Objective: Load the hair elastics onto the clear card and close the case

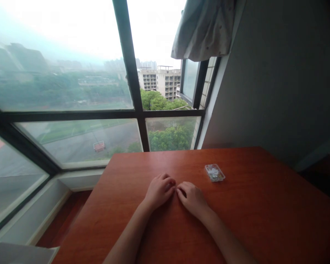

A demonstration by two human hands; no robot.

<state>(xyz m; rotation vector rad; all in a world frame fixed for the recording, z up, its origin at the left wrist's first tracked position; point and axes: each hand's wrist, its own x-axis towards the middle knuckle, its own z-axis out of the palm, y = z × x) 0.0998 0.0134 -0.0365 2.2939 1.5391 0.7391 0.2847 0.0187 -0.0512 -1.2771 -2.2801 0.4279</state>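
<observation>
Over the middle of the reddish-brown table point(253, 220), my left hand point(161, 190) is curled with thumb and fingers pinched together. Facing it from the right, my right hand point(191, 196) is pinched too, its fingertips meeting or nearly meeting those of the left. Whatever may be between the fingertips is too small to make out. A small clear plastic box point(215, 172) sits on the table beyond and to the right of my right hand. Inside it lie small white and yellowish pieces whose kind I cannot tell.
Along the table's far edge stands a dark-framed window point(71, 116), with one pane point(191, 82) swung outward. A pale curtain point(205, 31) hangs at its upper right. A grey wall point(269, 80) rises on the right. Dark red floor point(66, 216) shows left of the table.
</observation>
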